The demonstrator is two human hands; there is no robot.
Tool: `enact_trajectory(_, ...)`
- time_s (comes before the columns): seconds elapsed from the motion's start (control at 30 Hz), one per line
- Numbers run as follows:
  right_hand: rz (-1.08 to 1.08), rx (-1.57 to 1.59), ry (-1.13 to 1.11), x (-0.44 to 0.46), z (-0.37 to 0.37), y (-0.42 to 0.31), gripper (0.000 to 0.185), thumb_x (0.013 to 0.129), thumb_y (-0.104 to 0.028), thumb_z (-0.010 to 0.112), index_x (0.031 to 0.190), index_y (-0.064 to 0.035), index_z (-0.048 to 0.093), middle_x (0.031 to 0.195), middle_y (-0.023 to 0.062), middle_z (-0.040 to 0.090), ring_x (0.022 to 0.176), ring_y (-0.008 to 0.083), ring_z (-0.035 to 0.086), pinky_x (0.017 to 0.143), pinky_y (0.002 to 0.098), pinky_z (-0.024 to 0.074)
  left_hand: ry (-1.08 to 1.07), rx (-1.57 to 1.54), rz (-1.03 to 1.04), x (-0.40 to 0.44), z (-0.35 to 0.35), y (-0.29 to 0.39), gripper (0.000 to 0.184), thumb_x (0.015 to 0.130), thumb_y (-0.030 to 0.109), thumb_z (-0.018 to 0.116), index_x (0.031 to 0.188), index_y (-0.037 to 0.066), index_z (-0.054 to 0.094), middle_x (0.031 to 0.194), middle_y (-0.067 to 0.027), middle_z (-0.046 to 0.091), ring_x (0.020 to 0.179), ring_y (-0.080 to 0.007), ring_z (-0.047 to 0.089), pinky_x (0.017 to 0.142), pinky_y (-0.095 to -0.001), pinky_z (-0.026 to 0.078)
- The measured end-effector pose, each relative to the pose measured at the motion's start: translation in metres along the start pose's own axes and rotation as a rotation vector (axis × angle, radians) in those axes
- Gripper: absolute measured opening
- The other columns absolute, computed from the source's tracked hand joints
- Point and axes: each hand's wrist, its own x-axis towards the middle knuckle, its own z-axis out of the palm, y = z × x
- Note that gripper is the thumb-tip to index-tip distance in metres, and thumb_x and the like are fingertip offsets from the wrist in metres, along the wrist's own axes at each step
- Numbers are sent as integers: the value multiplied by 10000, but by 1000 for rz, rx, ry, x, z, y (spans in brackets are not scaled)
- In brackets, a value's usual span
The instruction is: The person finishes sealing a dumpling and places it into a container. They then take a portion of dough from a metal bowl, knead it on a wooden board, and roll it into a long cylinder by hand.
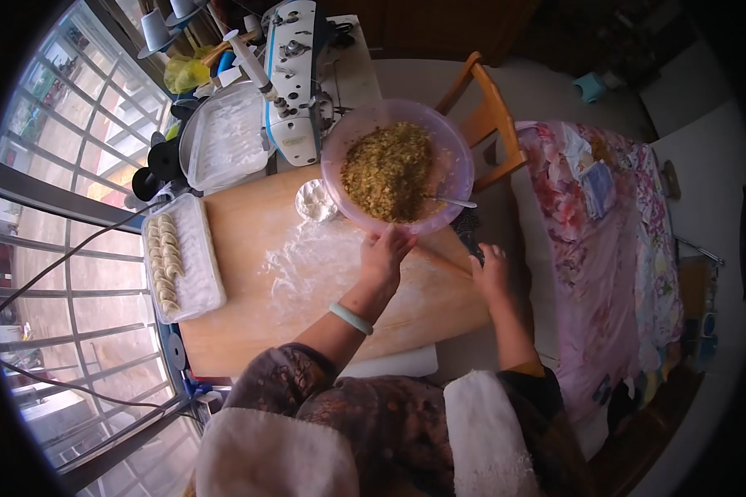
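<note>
A translucent pinkish plastic bowl [340, 186] holds a heap of chopped greenish-brown filling [387, 166], and a metal spoon [460, 201] rests in it with its handle over the right side. My left hand [385, 253], with a pale bangle on the wrist, grips the bowl's near rim. To the right, the fingers of my right hand [492, 269] are curled by a dark object [470, 240] at the board's edge; what they hold is unclear. A light wooden strip [441, 262] lies between my hands. Left of the bowl stands a small white bowl of flour [316, 201].
A floured wooden board [240, 248] carries a white tray [203, 282] with a row of dumplings. Behind are another floured tray [232, 132] and a sewing machine [293, 91]. A wooden chair [489, 124] and flowered cloth [584, 273] stand right; a barred window [66, 282] is left.
</note>
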Motion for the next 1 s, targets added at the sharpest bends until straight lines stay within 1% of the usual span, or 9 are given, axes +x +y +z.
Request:
enact_trajectory(0.27,50,25,55,-14,10,-27,348,812,-162,750,1089,8,624,1015,215,610,984,413,577,876,493,475,-83,-8,-16,1,-12,-2,175,1006,158,567,1120,38,513,1084,-118,619,991,-250,636,922,-391,555)
enact_trajectory(0.4,54,30,-10,-5,10,-29,343,816,-179,751,1083,5,636,1018,214,613,980,412,582,875,489,482,-92,8,-93,-14,-14,8,267,1004,185,582,1193,38,464,1138,-132,601,1030,-259,631,968,-397,530)
enact_trajectory(0.53,51,-5,-34,-10,2,-30,349,818,-177,749,1094,5,637,1028,209,617,987,408,588,875,482,486,-38,104,-183,-45,-53,12,304,998,165,585,1235,29,453,1155,-143,599,1084,-279,633,976,-398,527)
enact_trajectory(0.63,82,-19,-87,-16,-9,-43,351,820,-172,746,1101,12,645,1052,209,628,1010,402,598,884,467,489,5,125,-197,-72,-94,18,278,997,146,582,1228,39,471,1150,-130,611,1047,-270,652,962,-390,535)
enact_trajectory(0.73,60,-49,-119,-21,-10,-45,350,837,-179,738,1100,33,647,1065,212,639,1007,405,610,883,449,493,51,150,-121,-95,-140,35,227,995,135,583,1191,47,508,1135,-118,627,1006,-249,667,947,-378,543)
enact_trajectory(0.83,63,-45,-139,-17,-7,-40,359,847,-196,733,1101,41,644,1068,214,637,1014,408,609,880,442,496,111,258,77,-115,-182,58,183,998,125,579,1156,43,541,1117,-112,639,983,-223,671,928,-356,545)
enact_trajectory(0.9,105,-40,-162,-14,-6,-37,386,859,-206,726,1147,30,624,1058,200,641,1008,376,620,878,430,499,112,402,286,-120,-221,63,164,1006,112,564,1149,31,555,1119,-115,641,986,-213,669,914,-345,543)
enact_trajectory(0.93,146,-15,-169,-13,-9,-41,392,861,-209,721,1157,27,618,1062,196,639,1013,367,618,884,435,496,150,501,364,-122,-239,68,167,993,84,561,1138,1,563,1118,-128,630,993,-230,658,880,-332,537)
enact_trajectory(1.0,172,24,-100,-13,-8,-45,394,886,-201,694,1198,18,593,1063,179,642,1011,340,623,887,431,494,197,997,649,-129,-264,82,162,974,59,569,1127,5,576,1128,-151,633,988,-265,658,871,-353,537)
